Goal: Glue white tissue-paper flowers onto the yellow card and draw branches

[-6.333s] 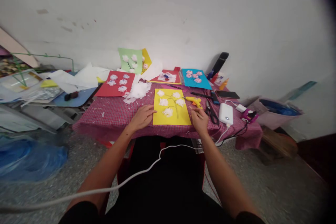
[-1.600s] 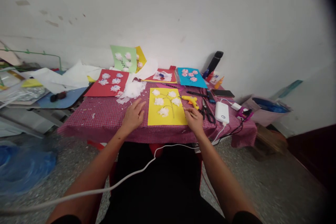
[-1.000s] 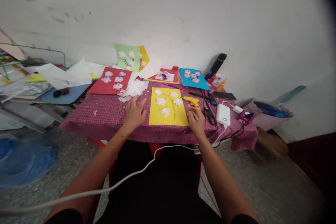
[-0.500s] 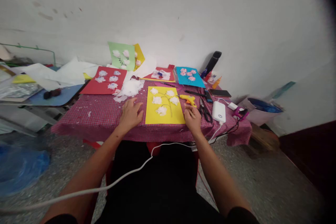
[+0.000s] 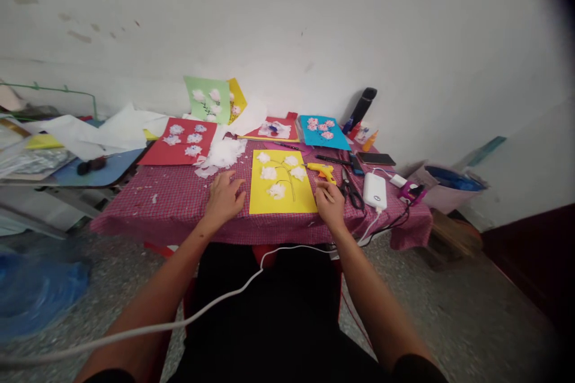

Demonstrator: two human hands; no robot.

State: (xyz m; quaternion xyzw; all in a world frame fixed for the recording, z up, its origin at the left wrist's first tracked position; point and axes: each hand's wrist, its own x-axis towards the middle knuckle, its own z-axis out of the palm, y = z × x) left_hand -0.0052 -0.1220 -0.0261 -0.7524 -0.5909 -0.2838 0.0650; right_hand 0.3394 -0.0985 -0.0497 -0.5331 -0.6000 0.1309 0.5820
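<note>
A yellow sheet (image 5: 285,206) lies on the table in front of me, with drawn stems and several white crumpled-paper flowers (image 5: 276,191) on it. To its left, my left hand (image 5: 224,194) rests on the checked cloth, fingers apart and holding nothing. At the sheet's lower right corner, my right hand (image 5: 330,203) is closed around a thin tan pencil-like stick (image 5: 329,195), mostly covered by the fingers. Just beyond that hand lies a yellow glue gun (image 5: 324,172), and to its right are black-handled scissors (image 5: 353,191).
White tissue scraps (image 5: 222,152) lie behind my left hand. Red (image 5: 179,155), green (image 5: 206,87) and blue (image 5: 326,140) flower sheets stand or lie farther back. A white power bank (image 5: 374,190), a phone (image 5: 376,158) and cables are at the right. A white cable (image 5: 224,294) crosses my lap.
Both hands and the yellow sheet stay in place. The view has shifted very slightly.
</note>
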